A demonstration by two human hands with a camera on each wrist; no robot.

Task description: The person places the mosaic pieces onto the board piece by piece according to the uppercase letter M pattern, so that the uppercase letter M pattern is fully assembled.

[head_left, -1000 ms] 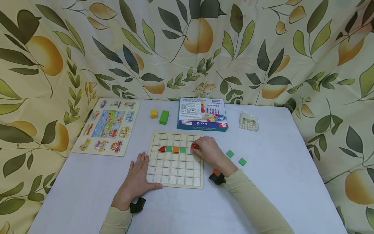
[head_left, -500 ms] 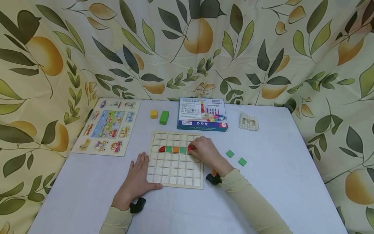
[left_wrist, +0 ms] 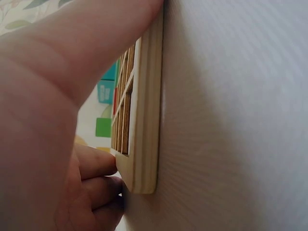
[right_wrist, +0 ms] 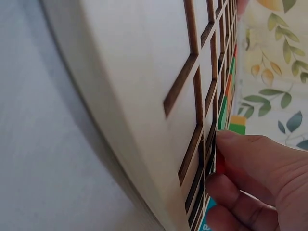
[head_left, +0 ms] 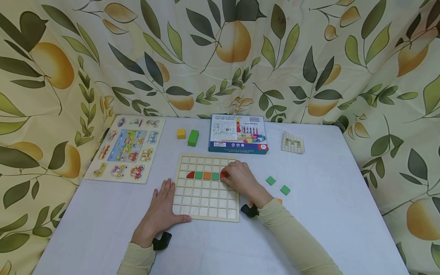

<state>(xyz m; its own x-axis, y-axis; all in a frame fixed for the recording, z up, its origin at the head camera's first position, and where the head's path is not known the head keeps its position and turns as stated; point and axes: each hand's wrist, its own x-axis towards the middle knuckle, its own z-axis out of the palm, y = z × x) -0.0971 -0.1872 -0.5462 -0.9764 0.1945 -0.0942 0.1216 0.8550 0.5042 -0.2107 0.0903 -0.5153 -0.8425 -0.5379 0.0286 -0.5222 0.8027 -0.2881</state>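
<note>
A wooden grid board (head_left: 206,211) lies on the table. Along one of its rows sit a red rounded tile (head_left: 190,175), a green tile (head_left: 198,175), an orange tile (head_left: 207,175) and another green tile (head_left: 215,176). My right hand (head_left: 243,177) pinches a red tile (right_wrist: 220,162) between thumb and fingers at the cell right of that last green one; the fingers hide most of it. Straight fingers of my left hand (head_left: 160,208) lie against the board's left edge, its thumb at the near edge. The left wrist view shows the board's corner (left_wrist: 144,178) beside this hand.
Two loose green tiles (head_left: 270,180) lie right of the board, with orange tiles (head_left: 280,201) partly hidden by the right wrist. Behind stand a toy box (head_left: 237,147), a yellow block (head_left: 181,133) and a green block (head_left: 193,138). A pattern card (head_left: 293,143) and a picture puzzle (head_left: 156,131) flank them.
My right hand has shifted slightly left with the red tile, bringing it up beside the green tile in the row. My left hand has stayed in place.
</note>
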